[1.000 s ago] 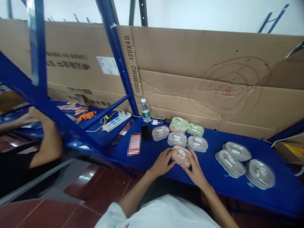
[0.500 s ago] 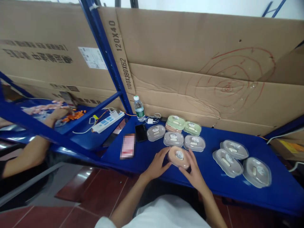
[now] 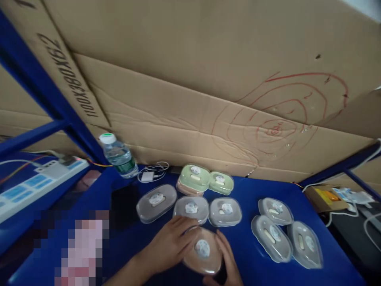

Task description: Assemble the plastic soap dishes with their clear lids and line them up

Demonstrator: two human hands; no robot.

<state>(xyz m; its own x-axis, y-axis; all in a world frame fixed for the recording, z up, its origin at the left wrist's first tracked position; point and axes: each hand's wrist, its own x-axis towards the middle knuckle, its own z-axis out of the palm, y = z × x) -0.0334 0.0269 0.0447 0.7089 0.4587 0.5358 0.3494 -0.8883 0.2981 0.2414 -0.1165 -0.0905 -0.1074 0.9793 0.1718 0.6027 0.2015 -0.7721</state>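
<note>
A cardboard wall (image 3: pixel 166 87) with red ring lines drawn on it fills most of the upper frame. Below it, a blue table (image 3: pixel 250 246) spreads from the lower left to the lower right. A white power strip (image 3: pixel 44 182) runs along the left edge. At the bottom centre, the left hand (image 3: pixel 169 242) and right hand (image 3: pixel 228 262) grip a pink container (image 3: pixel 208 264) between them, fingers curved against its left and right sides, its clear lid and round label facing up. A pixelated pink item (image 3: pixel 81 250) lies at the lower left. A water bottle (image 3: pixel 119 157) with a green-and-white cap leans in view left of centre. Three gray containers (image 3: pixel 224 216) form a row just beyond the hands; three more gray-lidded ones (image 3: pixel 274 240) cluster at the lower right. Behind the row, a green container (image 3: pixel 193 182) sits on a pinkish one, beside another green one (image 3: pixel 222 186). A small white charger (image 3: pixel 147 176) with its cable lies near the bottle.
</note>
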